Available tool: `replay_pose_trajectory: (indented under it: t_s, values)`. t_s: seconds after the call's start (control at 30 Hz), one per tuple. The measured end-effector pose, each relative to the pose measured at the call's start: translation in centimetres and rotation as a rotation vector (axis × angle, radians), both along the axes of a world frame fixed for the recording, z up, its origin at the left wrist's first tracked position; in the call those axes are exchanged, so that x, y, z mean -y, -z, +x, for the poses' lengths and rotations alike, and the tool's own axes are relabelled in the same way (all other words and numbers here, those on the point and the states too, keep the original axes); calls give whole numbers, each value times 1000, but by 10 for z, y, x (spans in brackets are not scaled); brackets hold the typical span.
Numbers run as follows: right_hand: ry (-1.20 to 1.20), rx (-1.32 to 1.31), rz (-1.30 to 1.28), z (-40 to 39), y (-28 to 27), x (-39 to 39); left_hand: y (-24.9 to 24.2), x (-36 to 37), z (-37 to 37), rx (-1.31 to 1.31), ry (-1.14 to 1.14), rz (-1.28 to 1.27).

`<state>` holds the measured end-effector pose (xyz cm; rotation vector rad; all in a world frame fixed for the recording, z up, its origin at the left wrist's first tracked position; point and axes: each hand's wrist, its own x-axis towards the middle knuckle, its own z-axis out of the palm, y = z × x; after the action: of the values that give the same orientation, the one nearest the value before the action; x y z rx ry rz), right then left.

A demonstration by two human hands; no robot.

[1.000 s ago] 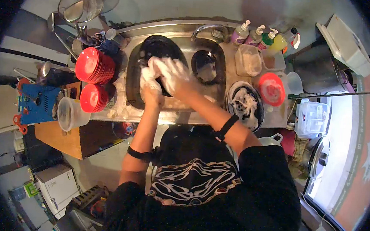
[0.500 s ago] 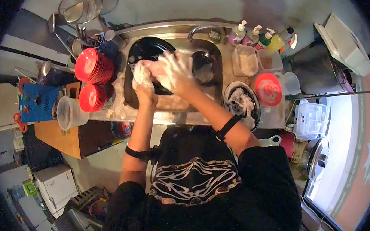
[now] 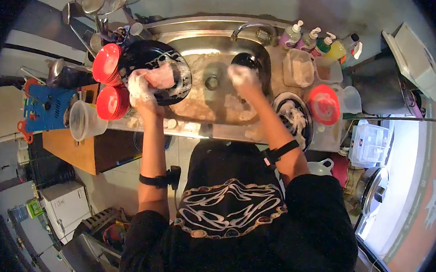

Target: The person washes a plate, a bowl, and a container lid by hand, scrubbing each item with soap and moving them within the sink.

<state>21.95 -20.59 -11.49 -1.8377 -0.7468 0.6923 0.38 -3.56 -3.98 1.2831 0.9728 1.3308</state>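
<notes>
My left hand point(image 3: 142, 91), covered in foam, is closed around a pink sponge-like pad point(image 3: 160, 76). The pad rests on a large black plate point(image 3: 178, 89) streaked with suds; the plate overlaps the left rim of the metal sink point(image 3: 195, 106). Whether my fingers also grip the plate's edge is hidden. My right hand point(image 3: 245, 81), foamy and smeared by motion, is over the right part of the sink, just below a small black bowl point(image 3: 246, 60). Its fingers are too blurred to read.
Stacked red bowls point(image 3: 110, 103) stand left of the sink beside a clear tub point(image 3: 84, 120). To the right are a soapy black plate point(image 3: 295, 116), a red bowl with suds point(image 3: 325, 104) and a plastic container point(image 3: 298, 68). A faucet point(image 3: 251, 27) and pump bottles point(image 3: 308, 40) line the back.
My hands have come apart. The left hand, pad and black plate have shifted left, out over the sink's rim, uncovering the basin and drain. My right hand has moved right toward the small black bowl.
</notes>
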Motion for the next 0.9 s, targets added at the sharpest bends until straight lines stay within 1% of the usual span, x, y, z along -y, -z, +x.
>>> replay_pose_trajectory:
  t_s: [0.07, 0.1, 0.13, 0.17, 0.2, 0.23, 0.27, 0.3, 0.33, 0.37, 0.4, 0.43, 0.47, 0.5, 0.53, 0.57, 0.6, 0.67, 0.7, 0.73, 0.77, 0.8, 0.83, 0.87, 0.9]
  values:
    - [267, 229, 71, 6, -16, -6, 12, 0, -1, -208, 124, 3]
    - [264, 227, 64, 4, -24, -9, 32, -11, -9, -196, 324, 29]
    - [266, 396, 230, -1, -34, -15, 39, -3, 5, -217, 239, 116]
    - [265, 566, 396, -4, -45, -22, 40, -2, 12, -205, 375, 36]
    - [154, 367, 381, -30, -77, -15, 41, 0, 17, -193, 512, -44]
    - [-6, 515, 388, -39, -62, -27, 39, 13, 27, -116, 488, -182]
    - [-272, 515, 370, -51, -73, -27, 36, 27, 38, -41, 462, -319]
    - [-195, 745, 294, -65, -71, -28, 37, 32, 42, -124, 477, -180]
    - [-116, 971, 210, -77, -66, -30, 18, 51, 43, -115, 480, -348]
    - [-113, 970, 202, -84, -60, -33, 27, 48, 45, -130, 477, -242]
    - [-82, 915, 193, -88, -53, -36, 35, 43, 47, -144, 473, -134]
    - [-46, 860, 185, -92, -45, -40, 28, 41, 43, -184, 467, -239]
    - [-113, 854, 220, -98, -34, -41, 20, 40, 34, -230, 460, -345]
    - [-205, 893, 270, -100, -27, -38, 28, 29, 15, -287, 540, -346]
    - [-298, 933, 323, -100, -29, -34, 31, 19, 4, -323, 515, -404]
    - [-384, 962, 308, -95, -31, -34, 36, 17, -7, -233, 533, -469]
    - [-383, 960, 305, -90, -32, -36, 35, 18, -18, -143, 545, -537]
    - [-278, 1221, 247, -78, -32, -45, 64, 4, -33, -94, 584, -557]
    - [-206, 1255, 269, -79, -23, -58, 63, 5, -34, -105, 527, -601]
    - [-211, 1259, 270, -89, -23, -67, 57, 8, -33, -115, 469, -645]
    - [-235, 1115, 179, -103, -24, -75, 52, 8, -29, 19, 473, -603]
    - [-258, 972, 92, -115, -26, -78, 58, -2, -33, 26, 468, -602]
    - [-369, 792, 128, -121, -32, -77, 64, -18, -39, -127, 387, -407]
    - [-369, 969, 270, -126, -22, -66, 71, -32, -46, -277, 298, -208]
    - [-533, 856, 253, -123, -17, -65, 48, -25, -49, -178, 294, -403]
